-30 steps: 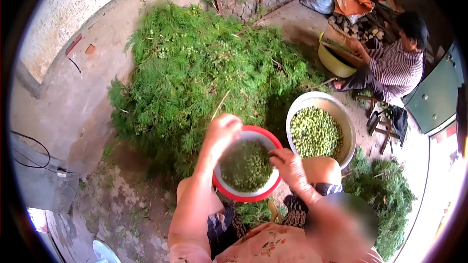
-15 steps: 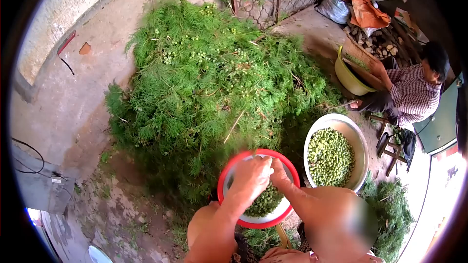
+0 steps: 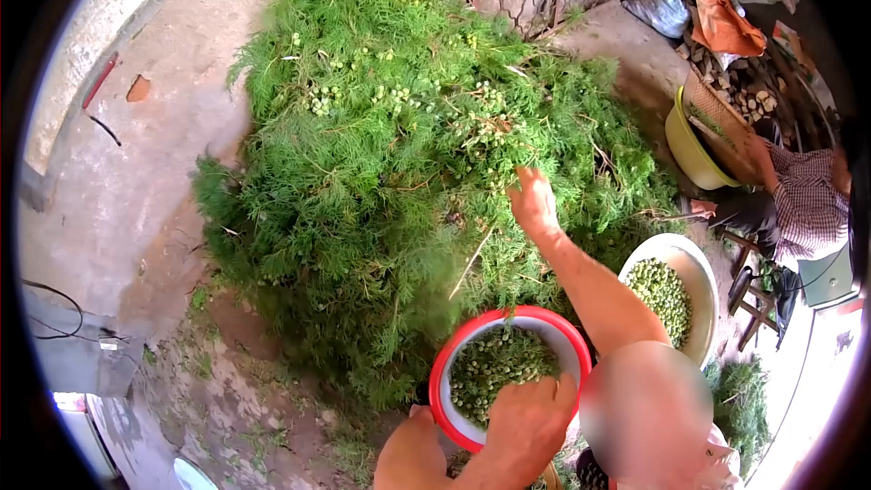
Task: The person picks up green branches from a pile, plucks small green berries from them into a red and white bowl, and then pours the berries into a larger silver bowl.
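Note:
My left hand (image 3: pixel 531 417) is closed in a fist above the near rim of a red-rimmed basin (image 3: pixel 441 381). What its fingers hold, if anything, is hidden. Inside the basin lie many small green berries mixed with leafy bits (image 3: pixel 494 367). My right hand (image 3: pixel 535 206) is stretched out at the big heap of feathery evergreen branches (image 3: pixel 363 163). Its fingers are bent close together against the foliage near clusters of green berries (image 3: pixel 490 127); I cannot make out what is between them.
A pale basin (image 3: pixel 706 295) with picked green berries (image 3: pixel 660 295) stands right of the red-rimmed one. Another person (image 3: pixel 807 200) sits at the right by a yellow tub (image 3: pixel 689 150), holding a woven tray (image 3: pixel 721 132). Cut branches (image 3: pixel 739 404) lie at lower right, firewood (image 3: pixel 744 91) at upper right.
My hands, together over the red-rimmed basin before, are now apart. The right has gone up and forward to the heap; the left has drawn back to the near rim. The view has shifted.

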The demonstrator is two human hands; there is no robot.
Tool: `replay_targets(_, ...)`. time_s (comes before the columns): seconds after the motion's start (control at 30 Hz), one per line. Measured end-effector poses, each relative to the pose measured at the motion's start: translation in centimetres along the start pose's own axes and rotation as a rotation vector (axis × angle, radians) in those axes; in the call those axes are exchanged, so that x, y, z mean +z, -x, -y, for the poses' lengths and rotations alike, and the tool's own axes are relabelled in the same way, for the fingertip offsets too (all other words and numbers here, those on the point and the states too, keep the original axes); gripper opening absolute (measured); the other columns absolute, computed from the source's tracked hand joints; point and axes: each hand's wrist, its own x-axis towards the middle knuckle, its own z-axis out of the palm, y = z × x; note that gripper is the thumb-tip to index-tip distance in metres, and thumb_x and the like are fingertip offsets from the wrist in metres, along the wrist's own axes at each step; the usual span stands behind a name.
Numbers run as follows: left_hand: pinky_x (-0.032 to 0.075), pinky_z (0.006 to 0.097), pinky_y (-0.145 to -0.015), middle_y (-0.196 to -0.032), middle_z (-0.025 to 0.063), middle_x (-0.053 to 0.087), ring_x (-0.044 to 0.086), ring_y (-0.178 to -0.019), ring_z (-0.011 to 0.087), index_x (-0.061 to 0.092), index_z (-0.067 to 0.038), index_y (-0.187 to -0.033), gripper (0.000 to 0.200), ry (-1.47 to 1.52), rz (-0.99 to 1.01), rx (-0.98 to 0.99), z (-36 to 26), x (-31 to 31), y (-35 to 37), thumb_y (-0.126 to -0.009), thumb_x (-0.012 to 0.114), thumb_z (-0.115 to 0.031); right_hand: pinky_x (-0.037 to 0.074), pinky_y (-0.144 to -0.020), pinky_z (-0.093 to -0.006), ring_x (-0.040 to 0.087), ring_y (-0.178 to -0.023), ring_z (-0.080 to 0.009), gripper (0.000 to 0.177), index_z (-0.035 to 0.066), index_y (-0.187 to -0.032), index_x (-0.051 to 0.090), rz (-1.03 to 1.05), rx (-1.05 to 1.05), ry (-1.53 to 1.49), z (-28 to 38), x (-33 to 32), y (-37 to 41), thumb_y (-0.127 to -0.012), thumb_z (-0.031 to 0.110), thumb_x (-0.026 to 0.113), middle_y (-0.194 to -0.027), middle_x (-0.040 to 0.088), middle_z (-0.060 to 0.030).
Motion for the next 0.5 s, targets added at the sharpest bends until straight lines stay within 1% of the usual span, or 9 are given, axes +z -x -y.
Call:
replay_targets(0.1, 0.044, 0.0349, -0.06, -0.072, 0.0089, 0.053, 0.056, -0.068, 0.0238, 0.057, -0.006, -0.085, 0.021, 0.003, 0.043, -0.012, -0.4, -1.1, 0.4, -0.066, 0.063, -0.012, 0.038, -0.094, -0.0404, 0.046, -0.11, -0.0348, 0.057, -0.002, -0.12, 0.045, 0.018, -0.053, 0.1, 0.7, 0.6, -4.9, -0.071, 0.013, 0.07, -0.119, 0.047, -0.0215)
replay_targets(0.13, 0.043, 0.0343, -0.059, -0.071, 0.0085, 0.052, 0.055, -0.067, 0.0232, 0.057, -0.006, -0.085, 0.021, 0.025, 0.022, -0.011, -0.6, -1.6, 0.3, -0.066, 0.062, -0.012, 0.036, -0.098, -0.0399, 0.043, -0.115, -0.0335, 0.062, -0.002, -0.124, 0.042, 0.044, -0.044, 0.15, 1.8, -0.1, -6.1, -0.071, 0.013, 0.071, -0.125, 0.044, -0.0212)
replay_targets(0.2, 0.042, 0.0332, -0.057, -0.07, 0.0077, 0.05, 0.053, -0.064, 0.0221, 0.057, -0.005, -0.085, 0.02, 0.07, -0.014, -0.01, -0.5, -2.9, 0.2, -0.067, 0.06, -0.011, 0.029, -0.105, -0.0401, 0.035, -0.125, -0.0321, 0.072, -0.001, -0.131, 0.034, 0.271, 0.056, 0.251, 5.3, -2.9, -8.2, -0.072, 0.016, 0.072, -0.134, 0.036, -0.0207)
replay_targets(0.23, 0.041, 0.0326, -0.056, -0.069, 0.0069, 0.049, 0.051, -0.062, 0.0206, 0.056, -0.004, -0.086, 0.019, 0.067, 0.015, -0.014, -0.4, -3.3, 0.1, -0.067, 0.056, -0.01, 0.023, -0.108, -0.0397, 0.028, -0.129, -0.031, 0.08, 0.001, -0.135, 0.028, 0.327, 0.082, 0.254, 6.0, -3.6, -8.6, -0.072, 0.02, 0.073, -0.138, 0.031, -0.0197)
replay_targets(0.27, 0.041, 0.0325, -0.055, -0.069, 0.0068, 0.049, 0.051, -0.061, 0.0204, 0.056, -0.003, -0.086, 0.019, 0.051, 0.04, -0.015, -0.2, -3.5, 0.0, -0.067, 0.056, -0.009, 0.024, -0.108, -0.0399, 0.029, -0.129, -0.0308, 0.087, 0.002, -0.137, 0.025, 0.266, 0.048, 0.291, 3.2, -1.0, -10.0, -0.07, 0.027, 0.075, -0.138, 0.032, -0.0192)
replay_targets(0.33, 0.04, 0.0324, -0.055, -0.069, 0.0065, 0.048, 0.05, -0.061, 0.0199, 0.055, -0.003, -0.086, 0.019, 0.018, 0.091, -0.014, 0.3, -3.7, 0.0, -0.067, 0.054, -0.009, 0.025, -0.107, -0.0402, 0.029, -0.129, -0.0312, 0.095, 0.004, -0.138, 0.022, 0.237, 0.049, 0.302, 1.2, 0.7, -11.4, -0.066, 0.034, 0.076, -0.138, 0.032, -0.0177)
replay_targets(0.37, 0.04, 0.0321, -0.055, -0.069, 0.0062, 0.048, 0.049, -0.06, 0.0197, 0.055, -0.002, -0.086, 0.019, 0.033, 0.1, -0.019, 0.5, -3.8, -0.1, -0.067, 0.054, -0.007, 0.026, -0.106, -0.0408, 0.029, -0.129, -0.0323, 0.099, 0.004, -0.139, 0.019, 0.275, 0.069, 0.272, 0.6, 1.2, -11.7, -0.065, 0.036, 0.077, -0.139, 0.032, -0.0164)
replay_targets(0.4, 0.04, 0.0319, -0.055, -0.069, 0.0063, 0.048, 0.049, -0.06, 0.0198, 0.055, -0.002, -0.086, 0.019, 0.035, 0.107, -0.033, 0.6, -3.7, -0.3, -0.067, 0.053, -0.008, 0.031, -0.102, -0.042, 0.035, -0.124, -0.0321, 0.097, 0.008, -0.139, 0.021, 0.276, 0.109, 0.248, 0.2, 2.0, -11.9, -0.064, 0.033, 0.077, -0.133, 0.039, -0.0151)
replay_targets(0.5, 0.04, 0.0317, -0.055, -0.069, 0.0067, 0.048, 0.049, -0.061, 0.02, 0.055, -0.002, -0.086, 0.02, 0.047, 0.13, -0.058, 0.6, -3.5, -0.5, -0.067, 0.053, -0.008, 0.039, -0.093, -0.0435, 0.047, -0.109, -0.0307, 0.085, 0.013, -0.135, 0.031, 0.206, 0.124, 0.284, 0.7, 2.9, -10.6, -0.064, 0.025, 0.077, -0.118, 0.047, -0.0149)
